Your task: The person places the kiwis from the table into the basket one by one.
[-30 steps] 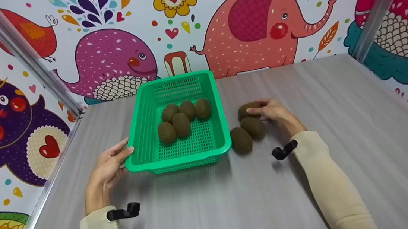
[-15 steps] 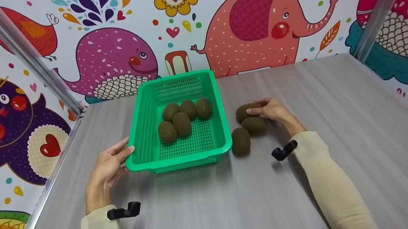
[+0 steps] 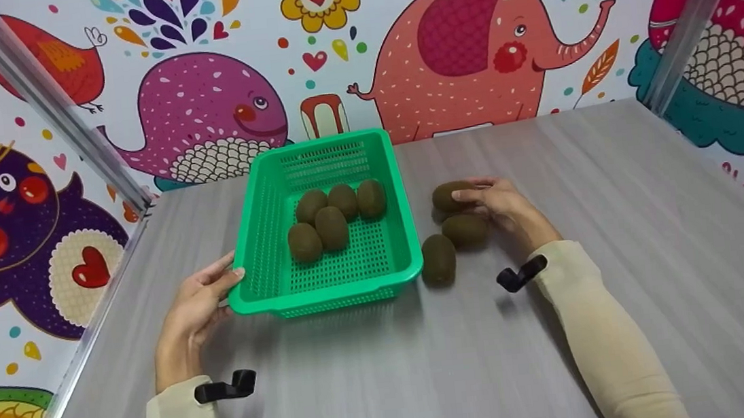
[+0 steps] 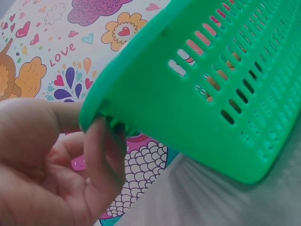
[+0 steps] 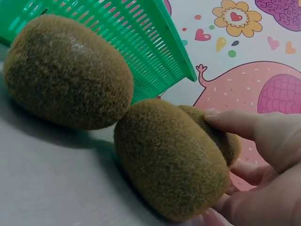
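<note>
A green plastic basket [image 3: 408, 233] holds several brown kiwis [image 3: 331, 228] grouped toward its middle and back. My left hand [image 3: 199, 311] grips the basket's near left corner, thumb over the rim and fingers underneath; the left wrist view shows the fingers curled below the rim [image 4: 89, 108]. To the right of the basket, my right hand [image 3: 505, 206] pinches a kiwi [image 3: 451, 196] between thumb and fingers. Just in front of it lies a second kiwi [image 3: 465, 231], and a third kiwi [image 3: 439, 260] sits beside the basket's right wall. In the right wrist view the second kiwi [image 5: 169, 160] partly hides the held one.
The grey wood-grain table [image 3: 374, 372] runs under everything. Behind it stands a wall [image 3: 330, 56] printed with cartoon animals, with metal posts [image 3: 47, 97] at the corners. Each sleeve carries a black wrist mount [image 3: 521, 274].
My right hand shifts slightly, and the kiwi it pinches has risen a little from its neighbour. The two loose kiwis were nudged and turned slightly. The left hand and basket stay in place.
</note>
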Tool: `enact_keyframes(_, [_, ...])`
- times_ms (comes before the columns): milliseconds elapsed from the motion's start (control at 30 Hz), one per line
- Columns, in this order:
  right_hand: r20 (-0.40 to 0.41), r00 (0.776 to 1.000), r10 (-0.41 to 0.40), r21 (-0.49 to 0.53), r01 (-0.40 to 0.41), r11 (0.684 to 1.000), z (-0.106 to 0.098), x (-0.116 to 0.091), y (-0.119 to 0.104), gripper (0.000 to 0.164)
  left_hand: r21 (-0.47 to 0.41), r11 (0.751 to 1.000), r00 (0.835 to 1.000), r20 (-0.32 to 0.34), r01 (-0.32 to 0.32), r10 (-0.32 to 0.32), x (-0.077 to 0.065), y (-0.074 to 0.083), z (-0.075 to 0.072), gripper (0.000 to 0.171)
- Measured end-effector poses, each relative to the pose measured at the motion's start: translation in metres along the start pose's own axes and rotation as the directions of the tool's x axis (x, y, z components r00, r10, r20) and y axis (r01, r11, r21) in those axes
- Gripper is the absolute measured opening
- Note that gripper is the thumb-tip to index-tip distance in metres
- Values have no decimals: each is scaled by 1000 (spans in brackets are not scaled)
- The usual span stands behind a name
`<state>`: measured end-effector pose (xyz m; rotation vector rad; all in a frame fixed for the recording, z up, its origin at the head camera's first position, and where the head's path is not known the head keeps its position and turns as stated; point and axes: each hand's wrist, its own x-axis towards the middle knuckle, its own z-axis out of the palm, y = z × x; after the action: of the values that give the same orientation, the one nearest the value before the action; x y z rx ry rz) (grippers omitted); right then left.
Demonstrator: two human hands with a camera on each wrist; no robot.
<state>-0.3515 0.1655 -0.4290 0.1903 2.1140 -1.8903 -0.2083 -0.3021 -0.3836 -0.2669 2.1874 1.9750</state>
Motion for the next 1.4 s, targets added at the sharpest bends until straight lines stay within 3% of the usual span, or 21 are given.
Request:
enact_keyframes(500, [54,998,40,182,-50,982,-3,-7,-4,72,10,1000,1000,-5,-2,2,-1,0,-1,62])
enact_keyframes(733, [147,988,-47,327,-4,945,4,-8,-14,63,-10,1000,1000,2,-5,5,-1,1,0,64])
enact_keyframes(900, [194,978,-70,403,-15,915,7,-11,-19,61,-6,1000,1000,1,-1,1,-2,0,1,64])
enact_keyframes(1200, [165,985,-42,442,-36,896,16,-18,-28,69,-26,1000,1000,-3,9,-9,-1,0,-1,64])
enact_keyframes(1400, [171,982,-86,458,-1,889,22,-23,-34,56,-25,1000,1000,2,7,-7,-1,0,0,63])
